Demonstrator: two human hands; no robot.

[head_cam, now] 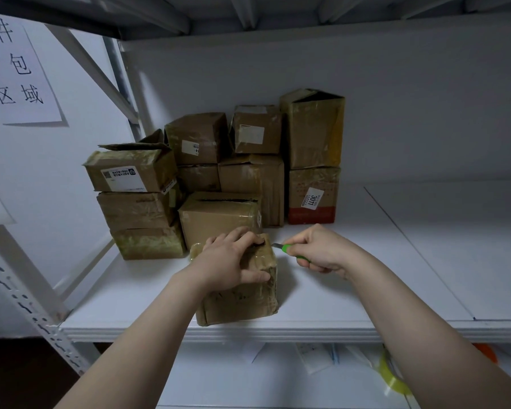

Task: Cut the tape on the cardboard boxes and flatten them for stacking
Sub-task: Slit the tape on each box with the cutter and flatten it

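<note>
A small taped cardboard box (242, 299) stands near the front edge of the white shelf (351, 290). My left hand (233, 261) lies on its top, fingers curled over the far edge and thumb on the right side, gripping it. My right hand (322, 250) grips a green utility knife (289, 250) just right of the box. The blade tip touches the box's top right corner. Behind it sits a pile of several taped cardboard boxes (219, 178).
A tall open box (314, 128) tops the pile at the right. Bare shelf surface stretches to the right. A metal upright (27, 305) runs at the left. A roll of clear tape (393, 376) and papers lie on the lower shelf.
</note>
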